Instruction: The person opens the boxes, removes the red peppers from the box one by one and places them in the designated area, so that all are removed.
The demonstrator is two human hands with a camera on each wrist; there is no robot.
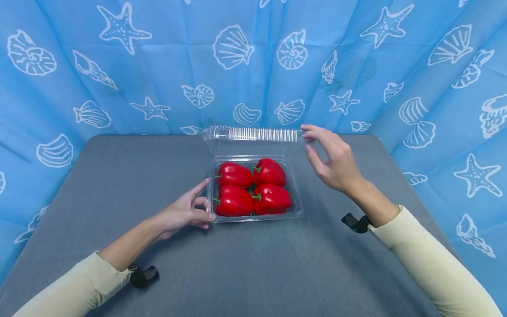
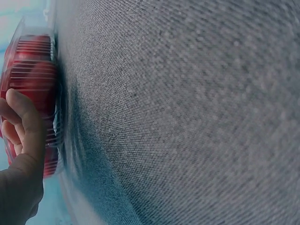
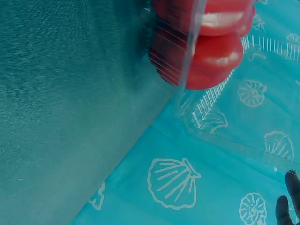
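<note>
A clear plastic clamshell container sits on the table with its hinged lid raised at the back. In its base lie several red bell peppers with green stems, set in two rows. My left hand touches the container's left side, index fingertip on the side rim and thumb at the front corner. By the raised lid's right edge is my right hand, its index fingertip right at the edge and thumb lower and apart. The right wrist view shows the fingertips beside the lid's clear edge.
Grey cloth covers the table. Behind it and at both sides hangs a blue curtain printed with white shells and starfish. Black straps show at both wrists, below cream sleeves.
</note>
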